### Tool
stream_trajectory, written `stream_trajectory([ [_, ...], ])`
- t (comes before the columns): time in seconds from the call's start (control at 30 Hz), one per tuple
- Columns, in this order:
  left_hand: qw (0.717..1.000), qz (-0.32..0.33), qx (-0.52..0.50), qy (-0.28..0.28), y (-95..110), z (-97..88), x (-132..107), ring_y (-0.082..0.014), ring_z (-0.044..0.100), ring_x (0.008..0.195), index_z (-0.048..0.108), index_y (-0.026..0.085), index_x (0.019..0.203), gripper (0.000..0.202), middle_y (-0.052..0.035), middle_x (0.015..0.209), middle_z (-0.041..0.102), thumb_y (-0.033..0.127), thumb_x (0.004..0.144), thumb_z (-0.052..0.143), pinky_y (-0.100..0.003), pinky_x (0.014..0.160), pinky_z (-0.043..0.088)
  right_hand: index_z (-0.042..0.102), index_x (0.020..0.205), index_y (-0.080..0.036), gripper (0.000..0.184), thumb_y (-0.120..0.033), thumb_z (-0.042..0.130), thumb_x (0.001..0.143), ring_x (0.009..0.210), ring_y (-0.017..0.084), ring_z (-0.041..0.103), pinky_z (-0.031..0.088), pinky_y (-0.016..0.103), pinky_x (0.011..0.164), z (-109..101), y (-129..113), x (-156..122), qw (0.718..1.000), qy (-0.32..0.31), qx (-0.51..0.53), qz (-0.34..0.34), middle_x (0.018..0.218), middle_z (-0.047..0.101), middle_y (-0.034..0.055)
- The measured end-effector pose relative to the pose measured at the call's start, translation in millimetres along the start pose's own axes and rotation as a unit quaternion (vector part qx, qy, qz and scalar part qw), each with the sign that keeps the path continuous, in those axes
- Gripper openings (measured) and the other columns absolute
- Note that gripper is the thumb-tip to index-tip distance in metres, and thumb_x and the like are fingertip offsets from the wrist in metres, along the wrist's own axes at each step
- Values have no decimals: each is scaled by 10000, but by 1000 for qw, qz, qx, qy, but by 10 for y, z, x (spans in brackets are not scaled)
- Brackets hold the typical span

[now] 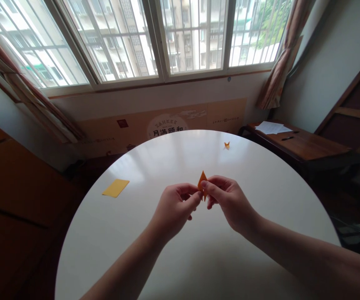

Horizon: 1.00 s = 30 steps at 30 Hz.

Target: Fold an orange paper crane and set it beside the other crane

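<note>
A small folded orange paper piece (202, 179) with a pointed top is held above the middle of the round white table (155, 250). My left hand (175, 208) pinches its lower left side between thumb and fingers. My right hand (228, 200) pinches its right side, thumb and forefinger closed on the paper. The two hands touch at the fingertips. The lower part of the paper is hidden behind my fingers.
A yellow paper sheet (115, 188) lies flat on the table's left side. A tiny folded orange figure (227, 145) stands near the far right edge. A wooden side table (301, 143) with white papers (271, 127) and a pen (287, 138) stands at the right, under the window.
</note>
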State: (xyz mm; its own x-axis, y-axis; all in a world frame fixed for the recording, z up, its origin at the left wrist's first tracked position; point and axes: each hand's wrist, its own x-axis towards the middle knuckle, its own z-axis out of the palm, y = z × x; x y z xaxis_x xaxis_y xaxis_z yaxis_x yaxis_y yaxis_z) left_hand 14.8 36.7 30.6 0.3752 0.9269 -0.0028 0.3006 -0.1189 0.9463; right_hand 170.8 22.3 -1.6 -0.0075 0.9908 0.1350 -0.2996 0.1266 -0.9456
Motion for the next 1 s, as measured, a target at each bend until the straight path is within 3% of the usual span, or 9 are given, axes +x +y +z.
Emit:
stream_trajectory([
  [0.17, 997, -14, -73, -29, -8, -12, 19, -105, 527, 532, 733, 120, 813, 272, -16, 598, 601, 389, 819, 689, -160, 397, 439, 727, 754, -174, 236, -403, 763, 798, 527, 90, 483, 444, 211, 470, 13, 26, -5, 998, -5, 52, 27, 645, 615, -8],
  [0.5, 992, 3, -121, 46, -41, 18, 49, -91, 502, 497, 715, 109, 785, 296, 0, 565, 576, 404, 772, 737, -155, 378, 436, 763, 799, -171, 243, -414, 764, 796, 503, 74, 456, 393, 201, 438, 31, 59, -2, 999, 20, 28, 4, 670, 631, 2],
  [0.63, 996, 29, -53, 61, -61, 16, 42, -95, 512, 471, 706, 124, 774, 270, 2, 557, 577, 391, 809, 690, -174, 387, 449, 756, 784, -170, 235, -402, 743, 811, 492, 70, 446, 368, 200, 428, 27, 68, -8, 1000, 21, 8, 0, 658, 624, -2],
  [0.8, 976, 140, 107, 127, -81, 8, 21, -113, 568, 553, 706, 157, 749, 191, -34, 704, 661, 317, 839, 656, -184, 435, 478, 723, 739, -172, 202, -361, 727, 812, 478, 75, 439, 362, 198, 417, 24, 69, -7, 1000, 19, -4, 9, 579, 558, -29],
  [1.0, 979, 131, 82, 130, -87, -7, 34, -126, 593, 571, 734, 154, 847, 174, -50, 751, 702, 322, 809, 705, -197, 440, 510, 752, 820, -175, 187, -358, 712, 829, 501, 88, 459, 390, 199, 423, 10, 71, 7, 1000, 14, -24, 0, 582, 556, -25],
])
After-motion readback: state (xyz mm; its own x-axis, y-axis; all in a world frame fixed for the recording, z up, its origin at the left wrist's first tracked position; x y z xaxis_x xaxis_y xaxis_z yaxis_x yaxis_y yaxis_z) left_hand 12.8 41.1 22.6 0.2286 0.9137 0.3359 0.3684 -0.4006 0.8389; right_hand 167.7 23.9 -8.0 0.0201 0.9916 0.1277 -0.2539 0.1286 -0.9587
